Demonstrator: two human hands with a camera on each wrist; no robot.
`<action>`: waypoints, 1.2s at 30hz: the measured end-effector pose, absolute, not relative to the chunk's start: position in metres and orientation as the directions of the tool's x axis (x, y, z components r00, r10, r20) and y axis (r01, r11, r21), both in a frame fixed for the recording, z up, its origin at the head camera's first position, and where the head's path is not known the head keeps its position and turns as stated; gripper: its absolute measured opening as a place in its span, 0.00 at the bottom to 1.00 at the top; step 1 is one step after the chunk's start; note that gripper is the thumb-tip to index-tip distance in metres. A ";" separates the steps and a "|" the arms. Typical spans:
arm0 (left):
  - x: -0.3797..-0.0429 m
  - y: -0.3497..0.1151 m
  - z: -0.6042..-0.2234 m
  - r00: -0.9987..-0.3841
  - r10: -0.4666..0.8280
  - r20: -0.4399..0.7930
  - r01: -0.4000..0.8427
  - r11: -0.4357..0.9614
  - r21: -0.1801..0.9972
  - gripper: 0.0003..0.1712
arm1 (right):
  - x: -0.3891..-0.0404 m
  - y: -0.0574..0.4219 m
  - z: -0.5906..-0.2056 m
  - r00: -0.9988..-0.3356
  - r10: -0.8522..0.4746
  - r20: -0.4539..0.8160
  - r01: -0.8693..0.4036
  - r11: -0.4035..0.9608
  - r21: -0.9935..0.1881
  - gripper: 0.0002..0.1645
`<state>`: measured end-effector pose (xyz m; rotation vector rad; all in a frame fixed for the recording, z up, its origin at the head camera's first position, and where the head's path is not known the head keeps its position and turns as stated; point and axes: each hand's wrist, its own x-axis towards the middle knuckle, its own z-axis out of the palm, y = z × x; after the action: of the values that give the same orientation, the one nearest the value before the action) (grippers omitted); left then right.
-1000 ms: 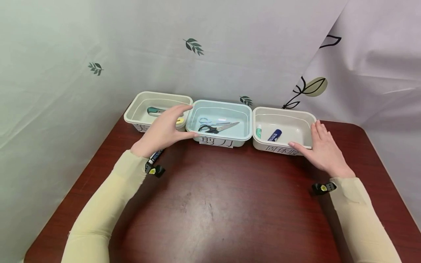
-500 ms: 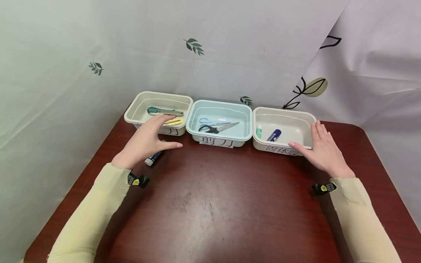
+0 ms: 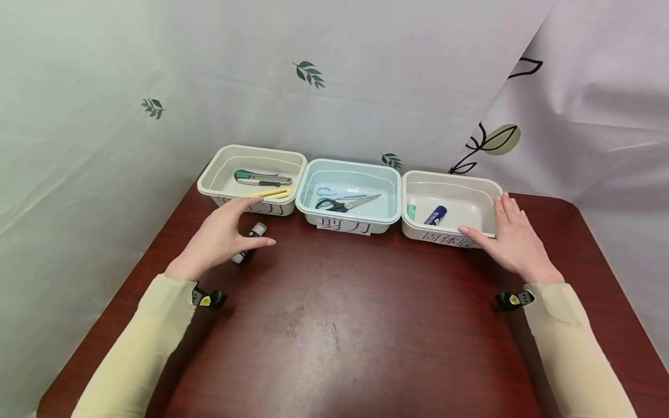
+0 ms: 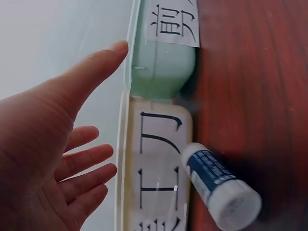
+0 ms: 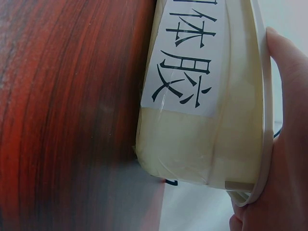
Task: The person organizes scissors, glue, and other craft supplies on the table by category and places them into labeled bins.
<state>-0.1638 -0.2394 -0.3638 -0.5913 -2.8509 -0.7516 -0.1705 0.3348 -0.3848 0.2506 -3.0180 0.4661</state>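
Note:
My left hand [image 3: 214,241] hovers over the left part of the table, thumb and fingers spread apart with nothing between them. Under it lies a glue stick [image 4: 216,185] with white ends and a dark blue label, partly covered by the hand in the head view. My right hand [image 3: 517,241] rests on the right corner of the right cream bin [image 3: 449,236]. Its thumb is at the front rim and its straight fingers lie along the end wall. Inside that bin are a blue glue stick [image 3: 436,215] and a green-and-white one [image 3: 411,209].
A left cream bin [image 3: 219,152] holds a teal utility knife [image 3: 261,177] and a yellow one [image 3: 274,193]. Between the cream bins, a light blue bin [image 3: 350,164] contains black-handled scissors [image 3: 342,204] and light blue scissors [image 3: 325,191]. Paper labels front the bins. A curtain [image 3: 235,69] hangs behind.
My left hand has drawn back from the gap between the left and middle bins, toward the front left, uncovering the utility knives and more of the loose glue stick. My right hand stays put.

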 end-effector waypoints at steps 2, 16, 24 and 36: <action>-0.162 -0.241 -0.366 -0.920 0.329 0.212 0.391 0.803 0.450 0.53 | -0.170 0.335 -0.385 -0.984 -0.150 0.101 -0.173 0.940 -0.294 0.66; -0.161 -0.255 -0.382 -0.956 0.282 0.083 0.287 0.838 0.463 0.55 | -0.171 0.335 -0.385 -0.983 -0.150 0.102 -0.174 0.941 -0.291 0.66; -0.165 -0.260 -0.390 -0.958 0.285 0.019 0.260 0.843 0.470 0.45 | -0.171 0.335 -0.385 -0.983 -0.152 0.105 -0.177 0.940 -0.291 0.66; -0.178 -0.261 -0.398 -0.962 0.272 0.004 0.240 0.842 0.484 0.31 | -0.171 0.335 -0.386 -0.982 -0.155 0.107 -0.180 0.941 -0.288 0.66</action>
<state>-0.1782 -0.2607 -0.3985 -0.4279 -3.0764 -0.7943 -0.1712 0.3352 -0.3856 0.2608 -3.0126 0.4581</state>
